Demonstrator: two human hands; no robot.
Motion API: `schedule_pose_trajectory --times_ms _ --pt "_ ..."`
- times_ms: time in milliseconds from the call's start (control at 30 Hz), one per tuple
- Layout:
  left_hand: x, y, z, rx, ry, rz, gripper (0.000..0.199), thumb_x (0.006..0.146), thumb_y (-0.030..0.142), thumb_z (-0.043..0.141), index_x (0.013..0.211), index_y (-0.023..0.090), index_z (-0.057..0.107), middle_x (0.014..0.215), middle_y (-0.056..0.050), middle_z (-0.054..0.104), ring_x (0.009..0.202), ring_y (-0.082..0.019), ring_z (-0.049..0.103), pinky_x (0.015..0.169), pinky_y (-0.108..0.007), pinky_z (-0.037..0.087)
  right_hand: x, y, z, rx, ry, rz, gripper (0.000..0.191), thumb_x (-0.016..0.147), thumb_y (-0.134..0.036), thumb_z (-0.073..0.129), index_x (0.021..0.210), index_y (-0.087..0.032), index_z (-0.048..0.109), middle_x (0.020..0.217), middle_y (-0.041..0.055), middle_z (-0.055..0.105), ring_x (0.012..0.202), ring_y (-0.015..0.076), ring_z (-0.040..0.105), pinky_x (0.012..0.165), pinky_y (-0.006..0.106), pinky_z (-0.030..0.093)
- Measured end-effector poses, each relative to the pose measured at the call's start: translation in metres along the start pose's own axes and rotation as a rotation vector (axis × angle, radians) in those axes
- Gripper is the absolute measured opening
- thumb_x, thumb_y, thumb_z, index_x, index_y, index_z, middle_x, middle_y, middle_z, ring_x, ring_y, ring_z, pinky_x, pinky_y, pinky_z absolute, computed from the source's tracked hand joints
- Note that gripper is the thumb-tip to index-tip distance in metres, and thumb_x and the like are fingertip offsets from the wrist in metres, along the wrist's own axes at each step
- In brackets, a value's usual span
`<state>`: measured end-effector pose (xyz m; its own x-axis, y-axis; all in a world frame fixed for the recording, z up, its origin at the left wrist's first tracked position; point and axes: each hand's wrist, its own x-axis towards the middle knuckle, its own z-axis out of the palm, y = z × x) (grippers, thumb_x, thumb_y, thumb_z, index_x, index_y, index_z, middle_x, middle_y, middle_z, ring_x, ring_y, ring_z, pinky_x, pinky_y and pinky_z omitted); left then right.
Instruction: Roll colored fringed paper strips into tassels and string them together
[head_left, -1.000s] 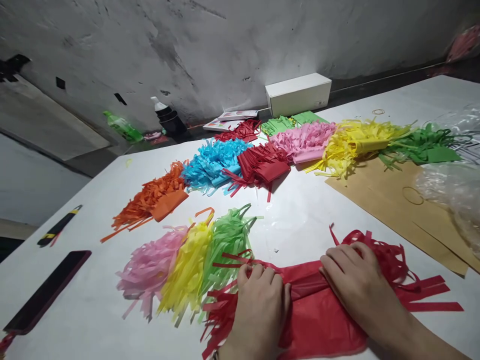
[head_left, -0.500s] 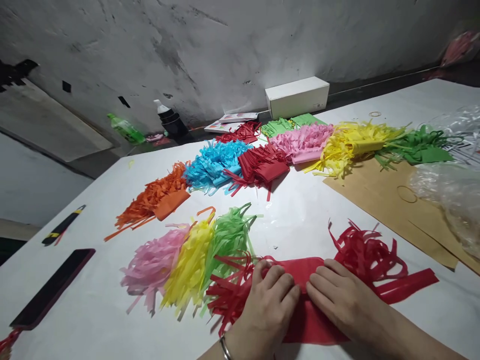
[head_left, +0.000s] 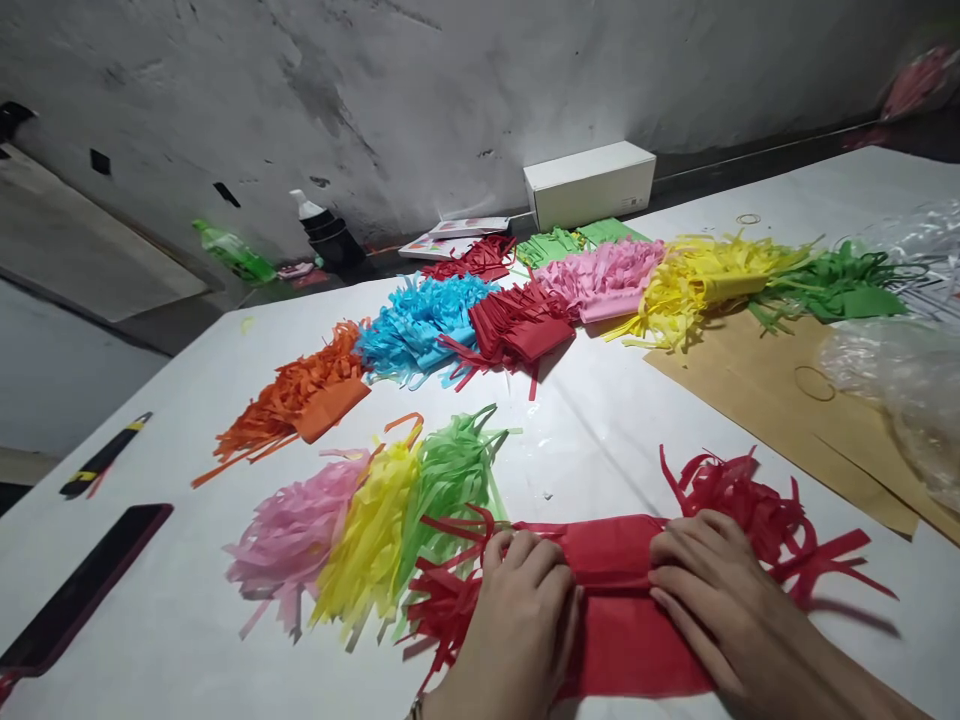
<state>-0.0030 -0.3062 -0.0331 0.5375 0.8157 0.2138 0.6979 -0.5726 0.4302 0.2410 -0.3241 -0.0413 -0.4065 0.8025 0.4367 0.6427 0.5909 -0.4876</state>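
Note:
A sheet of red tissue paper (head_left: 615,640) lies near the front edge of the table, its two ends cut into fringe and a crosswise fold running through its plain middle. My left hand (head_left: 517,620) has its fingers curled over the fold on the left side. On the right side my right hand (head_left: 720,590) grips the same fold, fingers bent and pressed together. Both thumbs are mostly hidden. Red strips spread out past each hand. Just left of the paper lie light green (head_left: 454,465), yellow (head_left: 367,545) and pink (head_left: 296,540) tissue fringes.
Behind lies a row of fringed bundles, among them orange (head_left: 289,390), blue (head_left: 424,325), dark red (head_left: 521,330) and yellow (head_left: 720,275). A phone (head_left: 86,590) and a utility knife (head_left: 105,455) lie left. Brown paper (head_left: 757,390) and clear plastic (head_left: 892,380) are right; a white box (head_left: 589,185) stands behind.
My hands have slid apart along the fold, showing more of the red paper's middle. The right-hand red strips have fanned out. The view has shifted slightly.

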Motion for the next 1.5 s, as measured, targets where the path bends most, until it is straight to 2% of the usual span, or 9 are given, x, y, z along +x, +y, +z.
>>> schedule_pose_trajectory --times_ms 100,267,433,567,700,800,1067,1300,1500 --pt "0.011 0.006 -0.006 0.020 -0.108 -0.083 0.016 0.093 0.013 0.053 0.083 0.020 0.064 0.090 -0.004 0.065 0.088 -0.024 0.055 0.090 -0.048 0.038 0.002 -0.001 0.003 -0.002 0.005 0.118 0.023 0.097 -0.008 0.047 0.090 -0.020 0.065 0.097 0.0034 0.065 0.095 0.0206 0.056 0.102 0.044 0.031" --pt "0.025 0.007 -0.006 0.146 -0.213 -0.185 0.016 0.090 0.015 0.058 0.075 0.019 0.064 0.086 -0.005 0.064 0.087 -0.026 0.057 0.085 -0.049 0.041 0.002 0.001 0.008 -0.243 0.060 0.109 0.027 0.098 -0.009 0.043 0.086 -0.018 0.066 0.096 0.0093 0.068 0.094 0.0261 0.057 0.096 0.049 0.034" --pt "0.025 0.006 -0.001 0.201 -0.156 -0.165 0.012 0.084 0.011 0.065 0.075 0.019 0.064 0.085 -0.004 0.065 0.084 -0.025 0.058 0.082 -0.047 0.040 0.005 -0.006 0.010 -0.240 0.060 -0.176 0.034 0.090 0.001 0.041 0.102 -0.013 0.069 0.095 0.0108 0.069 0.094 0.0259 0.056 0.099 0.046 0.034" --pt "0.018 0.004 -0.001 0.176 -0.077 -0.039 0.016 0.088 0.005 0.062 0.086 0.021 0.065 0.090 -0.002 0.065 0.085 -0.022 0.055 0.090 -0.047 0.037 0.006 -0.005 0.018 -0.249 -0.103 -0.260 0.026 0.086 0.000 0.045 0.087 -0.014 0.066 0.077 0.0058 0.058 0.072 0.0208 0.044 0.085 0.041 0.036" --pt "0.014 0.000 -0.003 0.163 -0.046 0.198 0.010 0.095 0.013 0.061 0.097 0.022 0.066 0.093 -0.002 0.066 0.090 -0.022 0.054 0.102 -0.049 0.031 0.009 -0.003 0.021 -0.197 -0.096 -0.204 0.028 0.091 0.001 0.042 0.076 -0.017 0.057 0.073 0.0018 0.051 0.068 0.0178 0.040 0.075 0.037 0.031" --pt "0.013 -0.002 0.000 0.168 -0.026 0.287 0.012 0.099 0.013 0.057 0.093 0.020 0.065 0.089 -0.001 0.066 0.089 -0.019 0.054 0.105 -0.046 0.030 0.013 -0.007 0.023 -0.189 -0.102 -0.219 0.027 0.091 0.000 0.042 0.078 -0.017 0.056 0.074 0.0017 0.052 0.068 0.0178 0.039 0.073 0.036 0.030" --pt "0.009 -0.007 0.007 0.021 -0.003 0.180 0.019 0.096 0.011 0.058 0.083 0.022 0.065 0.077 0.001 0.066 0.081 -0.019 0.055 0.089 -0.040 0.038 0.002 0.004 0.016 -0.218 -0.147 -0.317 0.027 0.089 0.000 0.042 0.086 -0.016 0.063 0.080 0.0044 0.061 0.074 0.0200 0.048 0.087 0.042 0.038" --pt "-0.004 -0.010 0.009 -0.007 -0.007 0.197 0.014 0.099 0.015 0.056 0.098 0.024 0.067 0.085 0.000 0.070 0.088 -0.020 0.058 0.096 -0.042 0.034 -0.017 0.013 0.003 -0.109 -0.038 -0.262 0.038 0.090 0.001 0.041 0.113 -0.012 0.069 0.106 0.0080 0.073 0.104 0.0238 0.060 0.116 0.047 0.029" --pt "0.005 0.004 0.002 -0.027 -0.039 0.006 0.015 0.094 0.012 0.052 0.089 0.021 0.063 0.095 -0.004 0.068 0.089 -0.023 0.054 0.089 -0.045 0.037 -0.007 0.004 0.007 -0.072 0.028 -0.094 0.033 0.092 0.003 0.042 0.095 -0.015 0.069 0.096 0.0075 0.070 0.097 0.0220 0.059 0.109 0.050 0.034"
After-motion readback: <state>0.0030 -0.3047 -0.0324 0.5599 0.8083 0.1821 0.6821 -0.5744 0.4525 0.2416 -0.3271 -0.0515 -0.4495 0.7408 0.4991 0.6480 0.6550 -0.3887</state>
